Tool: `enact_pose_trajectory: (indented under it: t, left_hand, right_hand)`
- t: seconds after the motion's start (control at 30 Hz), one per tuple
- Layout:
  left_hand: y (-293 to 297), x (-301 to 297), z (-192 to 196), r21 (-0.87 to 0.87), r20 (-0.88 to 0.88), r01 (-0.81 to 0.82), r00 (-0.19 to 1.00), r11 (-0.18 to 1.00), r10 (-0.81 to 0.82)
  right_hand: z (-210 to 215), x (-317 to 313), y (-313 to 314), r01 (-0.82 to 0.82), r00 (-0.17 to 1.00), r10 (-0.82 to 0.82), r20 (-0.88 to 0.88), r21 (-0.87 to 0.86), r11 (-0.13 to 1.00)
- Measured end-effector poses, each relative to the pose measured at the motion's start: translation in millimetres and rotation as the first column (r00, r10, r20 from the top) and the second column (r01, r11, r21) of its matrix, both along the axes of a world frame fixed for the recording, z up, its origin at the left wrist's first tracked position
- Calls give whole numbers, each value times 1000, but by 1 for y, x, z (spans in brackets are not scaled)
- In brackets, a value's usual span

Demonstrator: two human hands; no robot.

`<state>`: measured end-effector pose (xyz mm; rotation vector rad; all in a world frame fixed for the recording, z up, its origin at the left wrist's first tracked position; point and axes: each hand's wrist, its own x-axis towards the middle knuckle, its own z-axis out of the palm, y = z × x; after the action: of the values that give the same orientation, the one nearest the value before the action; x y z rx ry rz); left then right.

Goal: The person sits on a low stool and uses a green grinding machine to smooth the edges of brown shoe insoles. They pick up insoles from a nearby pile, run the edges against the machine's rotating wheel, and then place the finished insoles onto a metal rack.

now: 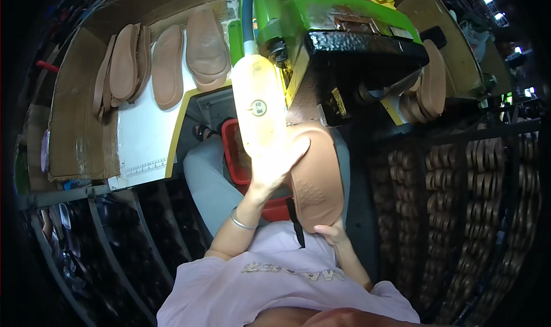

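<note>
Sole (pixel 320 172) — in left hand (pixel 275 165) and right hand (pixel 335 234)

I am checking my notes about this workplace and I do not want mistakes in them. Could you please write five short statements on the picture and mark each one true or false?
1. The left grip and the right grip both touch one brown sole. True.
2. Jewellery is on the right wrist. False: a silver band is on the left wrist.
3. Several loose soles lie to the left of the green machine. True.
4. The upper clothing is black. False: the T-shirt is pale lilac.
5. A red container shows between the legs. True.
</note>
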<state>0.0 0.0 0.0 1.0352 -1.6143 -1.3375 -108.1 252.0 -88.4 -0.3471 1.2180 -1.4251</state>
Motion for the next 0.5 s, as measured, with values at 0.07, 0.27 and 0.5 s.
enact_pose_trajectory:
  t: [0.07,0.27,0.5]
  left_hand:
    - [7,1,5,176,-289,76,957,981,-22]
    - [8,1,-9,181,-376,75,927,981,-2]
    - [7,8,-15,125,-336,96,940,987,-49]
  right_hand:
    - [3,-14,13,98,995,-99,16,35,995]
    - [27,-75,-15,455,871,-485,-77,-244,856]
    - [64,-133,-84,482,790,-581,-195,-388,786]
